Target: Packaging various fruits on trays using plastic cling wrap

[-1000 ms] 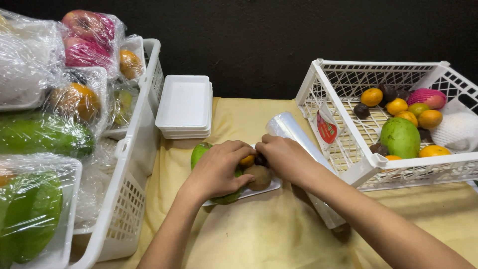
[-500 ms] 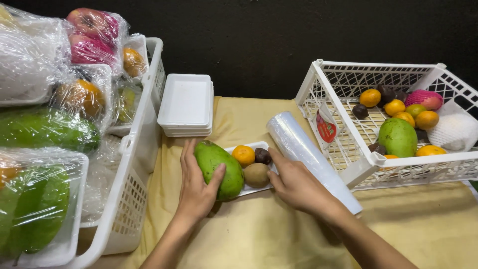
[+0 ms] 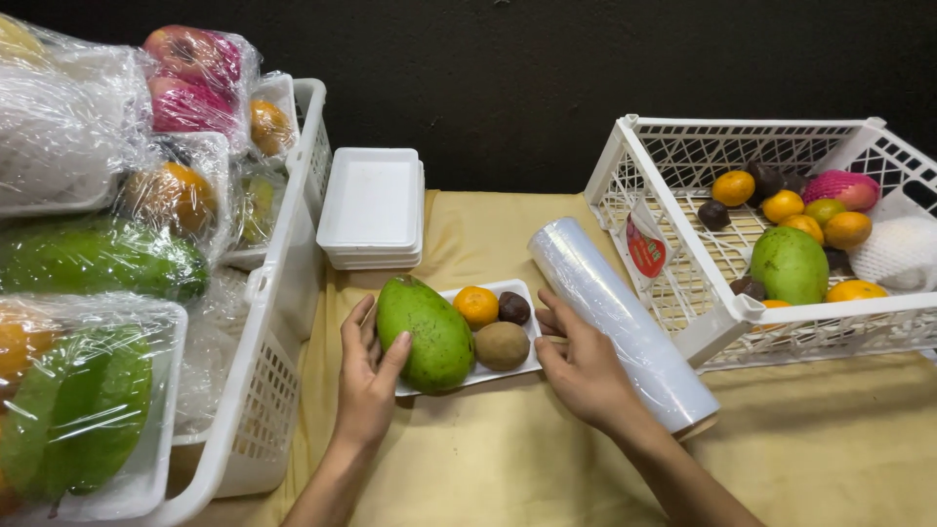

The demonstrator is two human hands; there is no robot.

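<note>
Tray (image 3: 522, 289) is mostly buried under fruit, only its rim shows, and the right crate (image 3: 673, 195) and the wrapped packs in the left crate (image 3: 283, 293) run off the frame so I can't count those. On the tray, mid-table: one mango (image 3: 425, 332), one orange (image 3: 476, 304), one kiwi (image 3: 503, 344), one dark fruit (image 3: 513, 307). Left hand (image 3: 366, 381) lies open against the mango, right hand (image 3: 586, 366) flat and open at the tray edge beside one film roll (image 3: 625, 337); neither's gripping anything.
</note>
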